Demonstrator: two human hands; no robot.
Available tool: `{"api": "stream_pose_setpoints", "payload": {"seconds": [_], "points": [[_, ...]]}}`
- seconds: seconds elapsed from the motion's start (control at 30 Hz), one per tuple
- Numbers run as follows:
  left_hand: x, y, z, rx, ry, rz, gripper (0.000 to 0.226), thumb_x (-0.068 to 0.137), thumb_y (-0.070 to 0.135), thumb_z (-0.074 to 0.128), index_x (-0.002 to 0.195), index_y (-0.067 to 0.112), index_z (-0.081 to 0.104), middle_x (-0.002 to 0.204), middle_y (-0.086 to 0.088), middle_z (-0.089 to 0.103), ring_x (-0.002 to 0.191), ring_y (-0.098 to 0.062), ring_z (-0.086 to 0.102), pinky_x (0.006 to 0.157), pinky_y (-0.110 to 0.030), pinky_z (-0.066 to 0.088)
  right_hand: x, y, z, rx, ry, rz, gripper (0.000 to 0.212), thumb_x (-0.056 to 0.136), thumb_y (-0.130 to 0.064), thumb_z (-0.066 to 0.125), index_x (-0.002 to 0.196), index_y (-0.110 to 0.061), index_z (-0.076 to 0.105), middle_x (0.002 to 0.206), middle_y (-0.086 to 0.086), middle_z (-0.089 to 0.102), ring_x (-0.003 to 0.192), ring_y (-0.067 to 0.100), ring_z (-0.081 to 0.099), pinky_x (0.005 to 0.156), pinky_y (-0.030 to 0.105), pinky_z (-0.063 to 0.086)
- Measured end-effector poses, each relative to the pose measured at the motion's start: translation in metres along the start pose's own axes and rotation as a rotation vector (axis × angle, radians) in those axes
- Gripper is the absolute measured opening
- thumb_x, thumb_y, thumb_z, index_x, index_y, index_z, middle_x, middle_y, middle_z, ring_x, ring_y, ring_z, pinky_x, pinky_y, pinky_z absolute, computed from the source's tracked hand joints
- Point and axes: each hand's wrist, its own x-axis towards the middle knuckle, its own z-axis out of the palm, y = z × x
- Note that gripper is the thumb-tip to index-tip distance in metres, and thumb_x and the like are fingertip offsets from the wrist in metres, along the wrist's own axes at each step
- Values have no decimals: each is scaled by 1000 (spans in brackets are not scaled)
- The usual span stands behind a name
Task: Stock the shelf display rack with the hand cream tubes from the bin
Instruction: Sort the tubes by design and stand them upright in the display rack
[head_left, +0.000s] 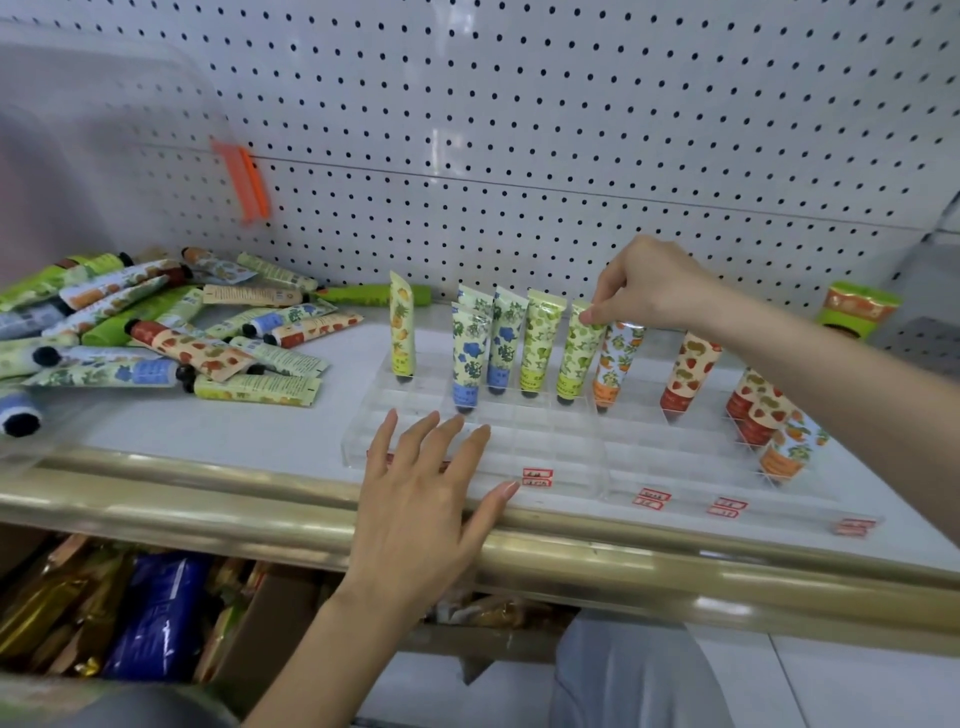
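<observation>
You're looking at a clear, glossy plastic rack (561, 448), smooth printed plastic tubes (540, 348), a matt white perforated back panel (519, 130), a shiny brass-coloured metal shelf edge (571, 552) and a cloudy translucent plastic bin (104, 130).

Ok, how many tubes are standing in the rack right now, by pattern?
Pineapple tubes: 1
Blue-flower tubes: 3, one half hidden
Green-leaf tubes: 2, right hand pinching one
Orange-fruit tubes: 2
Strawberry tubes: 3
Total: 11
</observation>
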Motion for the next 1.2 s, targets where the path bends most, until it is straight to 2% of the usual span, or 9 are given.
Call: {"api": "stream_pose_setpoints", "payload": {"seconds": [0.2, 0.43, 0.57, 0.73, 0.8, 0.93, 1.03, 1.13, 1.2], "points": [[0, 0, 0, 9, -8, 0, 59, 93, 58, 27, 126, 21, 61, 126, -4, 63, 125, -25, 53, 112, -48, 19, 5, 4, 2, -15, -4, -22, 21, 78, -33, 74, 85, -12, 71, 92, 5, 70, 101, 24, 59, 99, 48, 41], [0, -1, -9, -14, -59, 3, 62, 92, 60, 23, 132, 24, 55, 137, -3, 56, 133, -21, 44, 116, -48, 21, 7, 5, 1, -58, -28, -34, 23, 79, -31, 73, 91, -11, 71, 94, 5, 70, 101, 23, 57, 100, 48, 39], [2, -14, -28, -55, 7, -12, 64, 92, 61, 21, 137, 25, 49, 143, -1, 49, 138, -17, 37, 118, -44, 14, 0, 4, -15, -74, 23, -65, 28, 80, -33, 72, 101, -15, 71, 94, -1, 62, 105, 22, 55, 99, 45, 40], [-8, -53, -56, -73, 94, -127, 63, 92, 59, 23, 136, 24, 49, 144, 0, 48, 135, -18, 39, 115, -37, 19, -15, -38, -36, 187, 213, -306, 17, 82, -30, 71, 97, -24, 70, 94, 1, 67, 85, 11, 58, 67, 17, 39], [-16, -73, -64, -76, 107, -195, 61, 94, 59, 25, 137, 23, 48, 143, 0, 47, 133, -18, 40, 111, -36, 25, -20, -71, -29, 261, 170, -403, 17, 81, -31, 71, 98, -27, 69, 95, 0, 68, 86, 10, 60, 68, 14, 39], [-32, -112, -77, -59, 98, -307, 62, 93, 61, 24, 139, 23, 43, 144, -1, 46, 132, -19, 40, 107, -38, 32, -20, -138, 8, 289, 30, -543, 33, 83, -33, 69, 114, -25, 64, 104, -1, 61, 97, 14, 60, 83, 25, 44], [-45, -140, -86, -89, 124, -369, 61, 91, 61, 25, 138, 25, 44, 141, 1, 48, 129, -18, 42, 104, -37, 36, -11, -180, 44, 248, -83, -603, 49, 83, -35, 69, 127, -20, 55, 119, 4, 58, 104, 17, 57, 81, 25, 42], [-56, -161, -90, -289, 183, -458, 50, 92, 58, 32, 133, 32, 45, 134, 6, 51, 122, -13, 47, 97, -33, 40, 3, -207, 80, 224, -206, -595, 57, 83, -33, 69, 133, -15, 49, 130, 4, 55, 105, 15, 54, 78, 21, 37], [-61, -168, -88, -472, 231, -522, 49, 91, 58, 34, 131, 33, 48, 131, 9, 54, 117, -10, 51, 94, -32, 41, 14, -216, 101, 192, -259, -560, 50, 83, -31, 69, 126, -11, 54, 128, 5, 57, 106, 16, 55, 78, 22, 40]]}}
